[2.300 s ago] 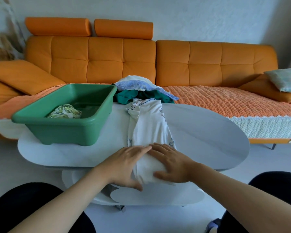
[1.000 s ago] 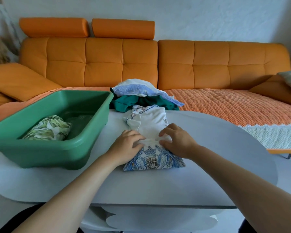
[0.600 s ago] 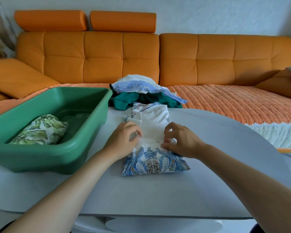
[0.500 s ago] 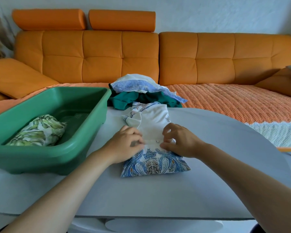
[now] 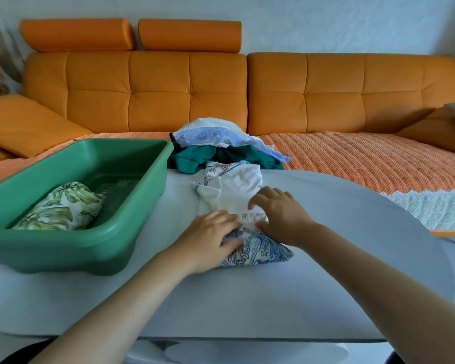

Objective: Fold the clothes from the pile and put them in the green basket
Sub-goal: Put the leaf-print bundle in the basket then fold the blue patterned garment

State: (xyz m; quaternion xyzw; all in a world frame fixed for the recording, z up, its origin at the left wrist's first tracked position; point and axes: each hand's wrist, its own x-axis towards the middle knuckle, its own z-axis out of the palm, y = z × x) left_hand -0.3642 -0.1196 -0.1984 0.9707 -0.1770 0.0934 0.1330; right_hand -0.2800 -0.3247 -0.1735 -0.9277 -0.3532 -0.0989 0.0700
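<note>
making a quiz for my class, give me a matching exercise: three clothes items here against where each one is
1 leaf-print bundle
2 teal garment
3 white and blue garment

A under the left hand and right hand on the table
B inside the green basket
C stacked beneath a pale blue cloth

Pairs: 1-B, 2-C, 3-A

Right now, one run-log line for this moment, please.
step: folding white-and-blue garment on table; left grip: presses it; right grip: on its fold; green basket: one folded leafy garment; pile: unfolded
</note>
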